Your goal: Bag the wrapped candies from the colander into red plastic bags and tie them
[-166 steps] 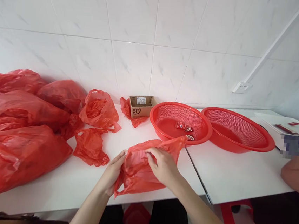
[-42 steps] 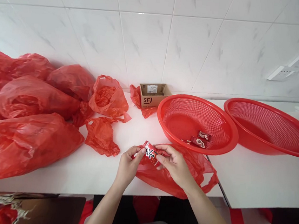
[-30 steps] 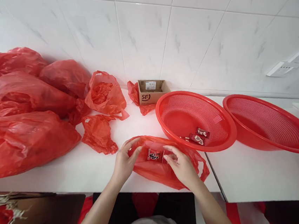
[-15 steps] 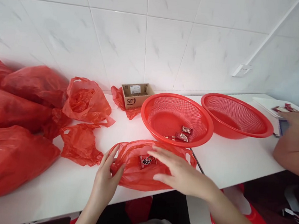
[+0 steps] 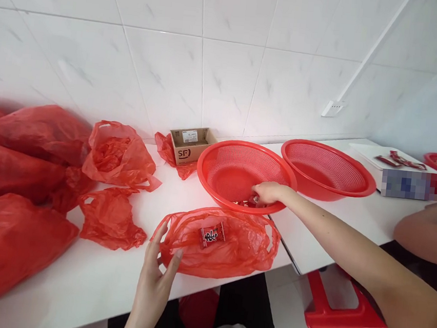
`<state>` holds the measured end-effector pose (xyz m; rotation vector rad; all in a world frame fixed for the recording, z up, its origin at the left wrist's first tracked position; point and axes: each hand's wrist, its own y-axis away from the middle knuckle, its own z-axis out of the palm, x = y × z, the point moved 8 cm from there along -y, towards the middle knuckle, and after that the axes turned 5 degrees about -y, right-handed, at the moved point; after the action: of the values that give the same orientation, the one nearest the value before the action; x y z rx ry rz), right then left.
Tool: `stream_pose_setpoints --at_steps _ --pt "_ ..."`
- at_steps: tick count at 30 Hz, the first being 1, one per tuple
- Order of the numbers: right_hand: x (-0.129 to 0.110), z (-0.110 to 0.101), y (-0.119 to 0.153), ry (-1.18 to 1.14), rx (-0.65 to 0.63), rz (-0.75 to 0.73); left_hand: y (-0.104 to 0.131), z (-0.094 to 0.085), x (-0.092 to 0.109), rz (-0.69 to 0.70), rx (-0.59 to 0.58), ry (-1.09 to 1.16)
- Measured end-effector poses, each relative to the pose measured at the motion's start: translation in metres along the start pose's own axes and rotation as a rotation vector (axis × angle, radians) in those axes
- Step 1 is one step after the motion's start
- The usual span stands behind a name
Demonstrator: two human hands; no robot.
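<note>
A thin red plastic bag (image 5: 241,248) lies spread with its mouth up near the table's front edge. Inside it is a red snack packet (image 5: 212,234) with black and white lettering. At the bag's left end is my left hand (image 5: 158,266), thumb and fingers apart, touching the rim by the handle. My right hand (image 5: 272,194) reaches into the nearer red perforated basket (image 5: 232,178), its fingers closed on a small snack packet (image 5: 254,199). More small packets (image 5: 241,203) lie at the basket's near side, partly hidden by the rim and my hand.
Filled red bags (image 5: 17,170) crowd the left of the table. A small cardboard box (image 5: 189,148) stands by the wall. Right of the nearer basket is a second basket (image 5: 328,169). Farther right, packets lie on a white scale (image 5: 370,153), beside another person's arm (image 5: 424,230).
My right hand has moved from above the bag into the nearer basket and closed on a packet. My left hand stays at the bag. The other person's hand has withdrawn from the scale.
</note>
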<state>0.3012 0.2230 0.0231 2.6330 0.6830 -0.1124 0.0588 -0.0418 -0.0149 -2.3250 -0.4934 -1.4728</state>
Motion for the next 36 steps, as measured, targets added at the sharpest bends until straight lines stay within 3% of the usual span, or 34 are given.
stream_pose_setpoints --at_steps 4,8,10,13,19,21,24,27,30,32,34,36 --pt "-0.02 -0.03 0.021 -0.089 0.161 -0.078 -0.003 -0.002 -0.006 -0.043 0.011 0.072" --pt "-0.066 -0.048 0.071 -0.411 0.303 -0.316 -0.008 -0.003 -0.001 0.003 -0.021 -0.008" --pt "-0.092 -0.04 0.098 -0.57 0.251 -0.462 -0.008 0.0 0.002 0.019 -0.071 -0.078" --pt "-0.116 -0.015 0.119 -0.631 0.154 -0.532 -0.006 0.007 0.005 0.006 -0.126 -0.101" --pt "-0.148 0.04 0.107 -0.651 0.162 -0.554 -0.005 0.01 0.01 0.009 -0.127 -0.091" --pt "-0.16 0.047 0.104 -0.614 0.235 -0.571 -0.005 0.009 0.011 0.011 -0.117 -0.095" --pt "-0.166 0.033 0.109 -0.568 0.343 -0.612 -0.005 0.005 0.01 0.016 -0.098 -0.093" --pt "-0.138 -0.006 0.103 -0.558 0.43 -0.559 -0.004 0.001 0.014 0.047 -0.085 -0.108" --pt "-0.078 -0.037 0.065 -0.279 0.464 -0.293 0.001 -0.003 0.018 0.053 -0.08 -0.13" --pt "-0.026 -0.032 0.029 -0.001 0.272 -0.008 0.004 -0.007 0.023 0.07 -0.064 -0.168" --pt "0.011 -0.023 0.003 0.045 0.126 0.095 0.007 -0.011 0.028 0.092 -0.043 -0.208" --pt "0.033 -0.01 -0.014 0.025 0.02 0.107 0.009 -0.013 0.029 0.096 -0.042 -0.22"
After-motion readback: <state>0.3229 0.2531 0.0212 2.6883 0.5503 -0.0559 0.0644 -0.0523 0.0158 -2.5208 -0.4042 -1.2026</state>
